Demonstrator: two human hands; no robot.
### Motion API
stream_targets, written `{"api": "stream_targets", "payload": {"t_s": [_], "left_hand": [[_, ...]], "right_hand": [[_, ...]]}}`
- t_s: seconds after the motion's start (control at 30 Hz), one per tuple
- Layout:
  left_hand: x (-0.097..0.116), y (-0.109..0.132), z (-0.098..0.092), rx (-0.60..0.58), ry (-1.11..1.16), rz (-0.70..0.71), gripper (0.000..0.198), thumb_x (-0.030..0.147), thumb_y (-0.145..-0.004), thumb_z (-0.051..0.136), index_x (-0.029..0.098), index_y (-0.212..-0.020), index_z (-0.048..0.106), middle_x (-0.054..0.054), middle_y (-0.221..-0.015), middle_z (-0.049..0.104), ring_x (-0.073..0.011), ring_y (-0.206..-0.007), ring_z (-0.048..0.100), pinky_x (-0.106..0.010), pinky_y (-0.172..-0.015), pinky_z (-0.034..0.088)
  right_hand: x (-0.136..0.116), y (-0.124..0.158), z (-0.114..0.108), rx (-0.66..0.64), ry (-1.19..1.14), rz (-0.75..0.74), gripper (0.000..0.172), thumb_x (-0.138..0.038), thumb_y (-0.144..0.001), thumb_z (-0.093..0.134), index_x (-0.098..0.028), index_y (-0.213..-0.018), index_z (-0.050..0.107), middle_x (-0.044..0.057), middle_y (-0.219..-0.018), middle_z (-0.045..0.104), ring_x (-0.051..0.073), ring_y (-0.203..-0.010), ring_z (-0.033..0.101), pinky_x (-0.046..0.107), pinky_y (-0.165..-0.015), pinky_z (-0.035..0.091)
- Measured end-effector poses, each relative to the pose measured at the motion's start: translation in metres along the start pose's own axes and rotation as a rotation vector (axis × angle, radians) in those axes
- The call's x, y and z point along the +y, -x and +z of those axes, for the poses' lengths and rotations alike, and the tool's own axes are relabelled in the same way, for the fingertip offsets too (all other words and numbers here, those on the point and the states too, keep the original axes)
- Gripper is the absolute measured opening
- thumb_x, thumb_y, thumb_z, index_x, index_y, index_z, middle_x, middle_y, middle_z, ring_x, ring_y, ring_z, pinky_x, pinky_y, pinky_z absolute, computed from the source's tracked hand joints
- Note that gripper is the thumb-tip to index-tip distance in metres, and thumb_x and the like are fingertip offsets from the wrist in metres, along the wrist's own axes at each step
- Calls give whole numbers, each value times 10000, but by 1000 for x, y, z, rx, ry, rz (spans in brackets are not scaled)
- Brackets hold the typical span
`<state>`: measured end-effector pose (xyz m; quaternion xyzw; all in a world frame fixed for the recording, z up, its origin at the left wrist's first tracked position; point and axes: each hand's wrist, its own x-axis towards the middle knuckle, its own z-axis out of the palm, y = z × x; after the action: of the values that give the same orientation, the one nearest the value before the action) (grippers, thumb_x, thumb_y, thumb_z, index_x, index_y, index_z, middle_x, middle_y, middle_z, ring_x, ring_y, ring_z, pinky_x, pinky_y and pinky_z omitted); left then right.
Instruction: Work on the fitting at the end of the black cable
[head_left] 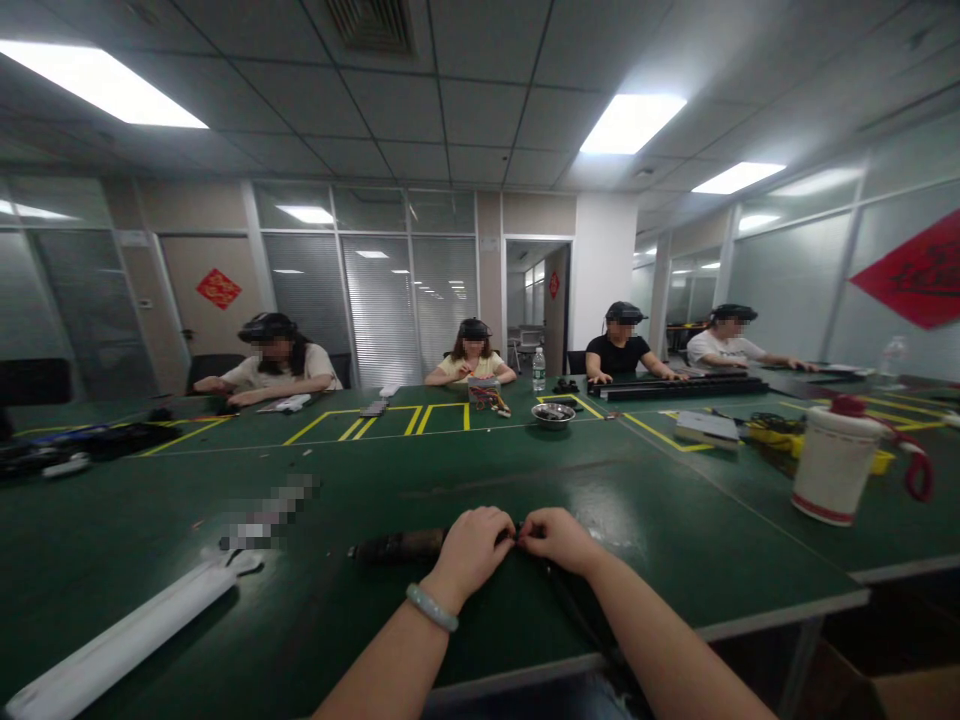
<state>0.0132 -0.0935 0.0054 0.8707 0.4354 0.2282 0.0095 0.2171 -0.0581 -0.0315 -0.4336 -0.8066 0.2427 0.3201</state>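
Observation:
A dark, worn cylindrical tool (pixel 405 546) with a narrow metal tip lies on the green table, its tip pointing left. My left hand (pixel 474 545), with a pale bangle at the wrist, is closed over the tool's right end. My right hand (pixel 561 540) is pinched, fingertips close against those of the left. Whatever sits between the fingertips is mostly hidden, with only a bit of something dark showing. A black cable (pixel 576 605) runs from beneath my right hand toward the table's front edge.
A long white wrapped roll (pixel 135 635) lies at the left. To the right stand a white jug (pixel 836 460) with a red lid and a grey box (pixel 706 430). A metal bowl (pixel 553 415) and a bottle (pixel 538 370) are farther back. Several people sit across the table.

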Motion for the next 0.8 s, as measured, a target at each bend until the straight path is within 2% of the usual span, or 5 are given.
{"api": "stream_targets", "payload": {"t_s": [0.17,0.37,0.57,0.8], "left_hand": [[1,1,0,30,13,-29,188,186,-840,556,251,-1012,597,-2,-1002,638,-172,-939,569,-305,-838,404],[4,2,-4,14,9,-51,110,213,-864,533,232,-946,602,-4,-965,635,-165,-903,571,-296,-805,421],[5,2,-6,-20,-21,-50,131,235,-897,507,219,-966,617,-22,-996,639,-171,-936,573,-304,-828,426],[1,1,0,-1,-20,-34,121,210,-868,540,229,-958,619,-17,-978,643,-176,-936,571,-300,-834,409]], "right_hand": [[0,1,-1,11,2,17,115,-276,-753,635,-175,-750,690,-2,-712,670,123,-645,575,206,-591,410],[-1,1,-1,4,-15,32,97,-255,-754,627,-173,-755,678,-4,-703,658,117,-635,570,202,-580,404],[-1,1,-1,-15,-29,39,96,-248,-756,626,-172,-765,683,-2,-708,663,118,-635,579,201,-575,405],[2,0,0,-15,-46,-25,100,-260,-760,638,-177,-759,695,-11,-717,653,117,-654,563,205,-603,404]]}}
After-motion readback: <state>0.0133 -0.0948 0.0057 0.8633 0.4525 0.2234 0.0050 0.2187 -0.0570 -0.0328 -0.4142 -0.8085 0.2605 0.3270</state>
